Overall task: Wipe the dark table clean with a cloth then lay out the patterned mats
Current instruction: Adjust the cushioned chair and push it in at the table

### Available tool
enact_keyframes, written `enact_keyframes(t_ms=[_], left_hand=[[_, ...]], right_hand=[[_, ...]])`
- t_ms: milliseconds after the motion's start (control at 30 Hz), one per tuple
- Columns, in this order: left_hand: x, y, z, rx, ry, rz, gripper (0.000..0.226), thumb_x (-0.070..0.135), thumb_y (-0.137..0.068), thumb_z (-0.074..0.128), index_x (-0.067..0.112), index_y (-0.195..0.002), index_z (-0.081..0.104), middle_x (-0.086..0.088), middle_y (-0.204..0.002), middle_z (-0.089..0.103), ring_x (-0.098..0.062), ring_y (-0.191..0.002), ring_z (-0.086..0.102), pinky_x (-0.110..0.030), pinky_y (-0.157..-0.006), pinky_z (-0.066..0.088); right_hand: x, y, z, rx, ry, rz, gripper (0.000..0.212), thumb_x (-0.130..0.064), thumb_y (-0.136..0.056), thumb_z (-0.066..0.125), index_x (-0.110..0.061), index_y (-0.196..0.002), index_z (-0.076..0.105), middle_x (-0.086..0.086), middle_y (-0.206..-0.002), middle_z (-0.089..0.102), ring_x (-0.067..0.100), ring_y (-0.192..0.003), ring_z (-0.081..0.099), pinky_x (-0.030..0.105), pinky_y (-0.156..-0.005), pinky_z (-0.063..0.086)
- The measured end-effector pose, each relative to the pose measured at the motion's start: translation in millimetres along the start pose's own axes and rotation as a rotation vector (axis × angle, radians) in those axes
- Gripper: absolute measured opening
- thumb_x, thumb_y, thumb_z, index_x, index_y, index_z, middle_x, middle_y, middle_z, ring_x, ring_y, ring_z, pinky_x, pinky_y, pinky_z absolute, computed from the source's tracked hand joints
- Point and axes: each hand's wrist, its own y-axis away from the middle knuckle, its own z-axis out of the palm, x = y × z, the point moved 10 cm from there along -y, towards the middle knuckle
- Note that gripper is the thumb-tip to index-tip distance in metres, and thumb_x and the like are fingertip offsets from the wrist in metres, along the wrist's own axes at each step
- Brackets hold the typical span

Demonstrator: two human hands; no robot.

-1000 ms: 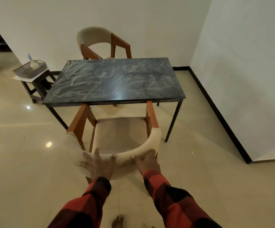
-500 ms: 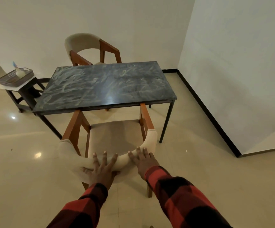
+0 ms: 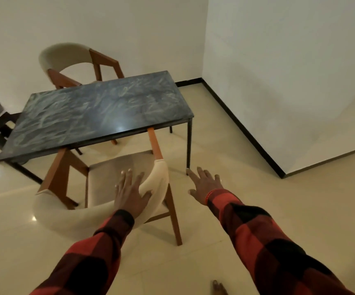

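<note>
The dark tabletop (image 3: 100, 111), streaked with pale smears, stands in the middle of the room with one chair (image 3: 117, 188) tucked at its near side and another chair (image 3: 74, 60) at the far side. The left hand (image 3: 131, 192) lies flat, fingers spread, on the near chair's padded backrest, gripping nothing. The right hand (image 3: 206, 185) hovers wide open over the floor (image 3: 257, 177), to the right of that chair.

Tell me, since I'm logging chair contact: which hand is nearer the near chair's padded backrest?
Left. The left hand rests flat on the cream backrest; the right hand hangs open beside it to the right, off the chair.
</note>
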Motion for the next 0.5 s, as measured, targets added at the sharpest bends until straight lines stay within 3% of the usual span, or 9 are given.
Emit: enact_keyframes(t_ms=[233,500], left_hand=[[155.4,-92.5,37.1,0.028,-0.033,0.132,0.071,0.042,-0.091,0.066,0.029,-0.154,0.035,-0.014,-0.165,0.019,-0.033,-0.152,0.013,-0.054,-0.122,0.015],[294.8,-172.4,70.5,0.027,0.0,0.234,0.074,0.049,-0.093,0.063,0.027,-0.156,0.03,-0.014,-0.166,0.015,-0.029,-0.154,0.007,-0.048,-0.123,0.016]], right_hand=[[185.2,-5.7,-75.7,0.18,-0.089,0.22,0.077,-0.051,-0.098,0.045,-0.031,-0.158,0.001,0.01,-0.166,0.01,0.032,-0.151,0.012,0.058,-0.118,0.014],[287.3,-51.7,-140.7,0.266,-0.105,0.225,0.076,-0.054,-0.098,0.045,-0.03,-0.158,0.004,0.01,-0.165,0.014,0.032,-0.151,0.013,0.058,-0.12,0.014]])
